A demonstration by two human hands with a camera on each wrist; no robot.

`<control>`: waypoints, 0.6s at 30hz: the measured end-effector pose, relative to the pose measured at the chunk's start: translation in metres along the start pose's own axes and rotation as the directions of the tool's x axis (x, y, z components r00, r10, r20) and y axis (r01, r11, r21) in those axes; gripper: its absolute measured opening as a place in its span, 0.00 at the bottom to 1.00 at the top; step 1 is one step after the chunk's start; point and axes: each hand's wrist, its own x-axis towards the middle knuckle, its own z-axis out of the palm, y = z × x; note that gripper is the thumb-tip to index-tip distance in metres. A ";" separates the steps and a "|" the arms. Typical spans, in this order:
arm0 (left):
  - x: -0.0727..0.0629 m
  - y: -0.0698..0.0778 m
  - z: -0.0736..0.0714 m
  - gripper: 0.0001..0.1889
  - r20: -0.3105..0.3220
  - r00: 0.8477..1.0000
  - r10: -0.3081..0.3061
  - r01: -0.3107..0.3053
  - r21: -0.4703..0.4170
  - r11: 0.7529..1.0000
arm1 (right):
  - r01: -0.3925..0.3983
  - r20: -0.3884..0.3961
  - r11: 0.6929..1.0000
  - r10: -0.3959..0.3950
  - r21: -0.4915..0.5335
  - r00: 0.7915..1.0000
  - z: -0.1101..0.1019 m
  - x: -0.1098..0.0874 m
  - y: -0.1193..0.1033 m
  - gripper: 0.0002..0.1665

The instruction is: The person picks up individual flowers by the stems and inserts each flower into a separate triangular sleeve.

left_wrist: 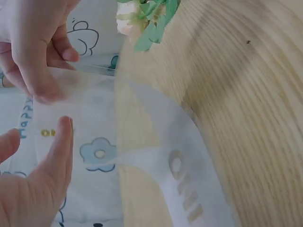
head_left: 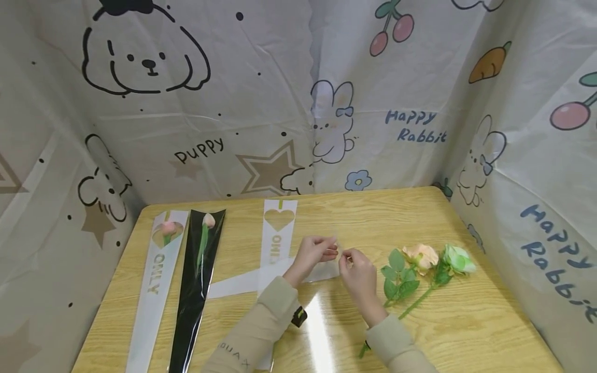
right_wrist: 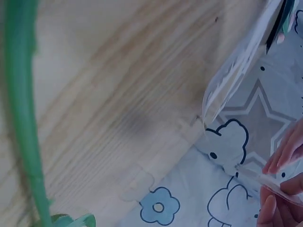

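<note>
My right hand (head_left: 359, 272) pinches the edge of a translucent flower sleeve (head_left: 322, 271), raised above the table. My left hand (head_left: 311, 256) is close beside it at the same end. Seen from the left wrist, the left hand's index finger (left_wrist: 60, 142) is straight and overlaps the film, apart from the thumb (left_wrist: 9, 144). The sleeve's tapered tail (head_left: 235, 285) trails leftward across a white flower sleeve (head_left: 279, 243) with a gold heart and lettering. In the right wrist view the film's edge (right_wrist: 255, 176) passes between both hands.
A peach rose (head_left: 422, 257) and a green rose (head_left: 457, 259) lie at the right with their stems. At the left are a white sleeve (head_left: 151, 300) and a black sleeve (head_left: 188, 305), each with a pink tulip. Printed curtains (head_left: 261, 103) surround the wooden table (head_left: 466, 331).
</note>
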 end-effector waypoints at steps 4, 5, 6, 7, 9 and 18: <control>-0.010 0.017 0.006 0.16 -0.059 0.998 -0.022 0.023 0.019 1.000 | 0.058 -0.011 0.998 -0.058 -0.003 0.998 0.002 -0.007 -0.001 0.04; -0.013 0.020 0.007 0.15 -0.072 0.997 -0.028 0.030 0.029 0.999 | 0.063 -0.011 0.998 -0.063 -0.004 0.998 0.003 -0.009 -0.001 0.05; -0.015 0.023 0.007 0.13 -0.085 0.996 -0.034 0.037 0.038 0.999 | 0.066 -0.007 0.998 -0.066 -0.005 0.998 0.003 -0.010 -0.001 0.06; -0.016 0.024 0.008 0.12 -0.095 0.995 -0.042 0.046 0.039 0.998 | 0.066 -0.001 0.998 -0.066 -0.003 0.998 0.003 -0.011 -0.001 0.06; -0.017 0.023 0.008 0.11 -0.118 0.992 -0.048 0.053 0.041 0.998 | 0.050 0.028 0.999 -0.050 0.015 0.998 0.002 -0.013 -0.002 0.06; 0.000 -0.009 0.002 0.07 -0.163 0.986 -0.031 0.037 0.032 0.999 | -0.370 0.312 0.916 0.310 0.156 0.898 -0.003 0.001 -0.012 0.21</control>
